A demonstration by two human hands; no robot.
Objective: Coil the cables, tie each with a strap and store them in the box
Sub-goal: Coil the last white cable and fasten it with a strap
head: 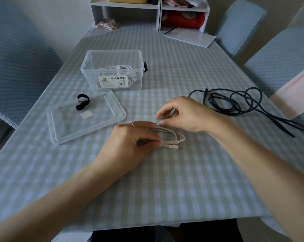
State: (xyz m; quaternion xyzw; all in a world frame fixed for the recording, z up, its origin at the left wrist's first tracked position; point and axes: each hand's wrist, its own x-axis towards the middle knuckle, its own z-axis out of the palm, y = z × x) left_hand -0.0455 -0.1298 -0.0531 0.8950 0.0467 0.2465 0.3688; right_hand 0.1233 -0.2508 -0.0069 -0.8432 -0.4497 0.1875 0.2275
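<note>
The left hand point(130, 142) pinches a coiled white cable point(175, 137) against the checked surface point(165, 189), hiding much of the coil. The right hand point(184, 116) pinches the coil's far side; whether it grips a strap is unclear. The black cable point(235, 105) sprawls loose to the right. The clear box point(112, 70) holds tied white cables, blurred through its wall. A black strap point(83, 102) lies on the lid point(84, 116).
</note>
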